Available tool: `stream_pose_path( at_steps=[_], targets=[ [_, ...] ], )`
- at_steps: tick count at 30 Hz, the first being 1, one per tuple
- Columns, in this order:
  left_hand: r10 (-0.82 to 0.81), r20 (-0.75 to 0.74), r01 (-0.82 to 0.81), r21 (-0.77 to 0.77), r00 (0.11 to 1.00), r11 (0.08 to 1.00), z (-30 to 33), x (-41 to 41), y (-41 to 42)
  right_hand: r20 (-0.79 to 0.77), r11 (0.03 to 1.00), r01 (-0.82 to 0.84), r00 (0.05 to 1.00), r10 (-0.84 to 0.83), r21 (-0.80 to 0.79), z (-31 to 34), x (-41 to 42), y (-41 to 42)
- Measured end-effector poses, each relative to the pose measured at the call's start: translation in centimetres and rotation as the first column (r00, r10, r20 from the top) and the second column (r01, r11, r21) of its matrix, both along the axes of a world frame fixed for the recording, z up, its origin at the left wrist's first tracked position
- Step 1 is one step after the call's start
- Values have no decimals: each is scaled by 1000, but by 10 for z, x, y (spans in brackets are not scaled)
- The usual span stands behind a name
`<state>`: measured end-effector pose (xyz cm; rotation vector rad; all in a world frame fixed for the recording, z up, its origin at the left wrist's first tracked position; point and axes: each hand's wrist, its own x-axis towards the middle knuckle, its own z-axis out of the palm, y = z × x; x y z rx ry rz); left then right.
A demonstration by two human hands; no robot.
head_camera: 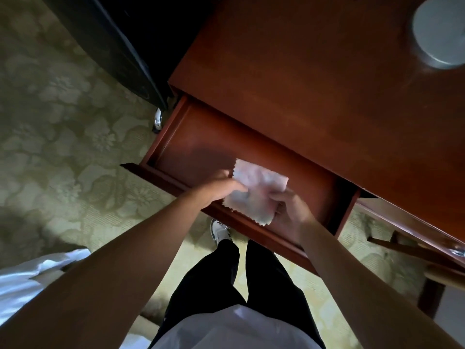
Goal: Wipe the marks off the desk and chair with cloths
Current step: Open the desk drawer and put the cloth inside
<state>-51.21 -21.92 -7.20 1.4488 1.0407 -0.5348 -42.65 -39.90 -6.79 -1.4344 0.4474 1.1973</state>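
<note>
A person stands at a reddish wooden desk (314,79) and holds a pale cloth (251,191) over its open drawer (201,142). The left hand (221,188) pinches the cloth's left edge, fingers pressed together and curled onto the fabric. The right hand (289,210) grips the cloth's near right corner, fingers curled round it; motion blur hides the exact finger positions. The cloth, with zigzag-cut edges, hangs between both hands above the drawer's near front rail. A round grey lid-like object (440,31) sits at the desk's far right. A wooden chair (427,253) stands partly under the desk at right. Patterned green carpet (63,122) covers the floor.
</note>
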Motion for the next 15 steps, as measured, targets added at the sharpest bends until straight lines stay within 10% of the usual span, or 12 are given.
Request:
stream_pose_path(
  at_steps=[11, 15],
  targets=[
    [-68, -30, 73, 567, 997, 821, 4, -23, 81, 115, 937, -348, 930, 348, -17, -15, -33, 79],
    [-163, -107, 191, 706, 981, 682, -1, -45, 105, 272, 764, -622, 715, 644, -174, -12, -51, 104]
  ],
)
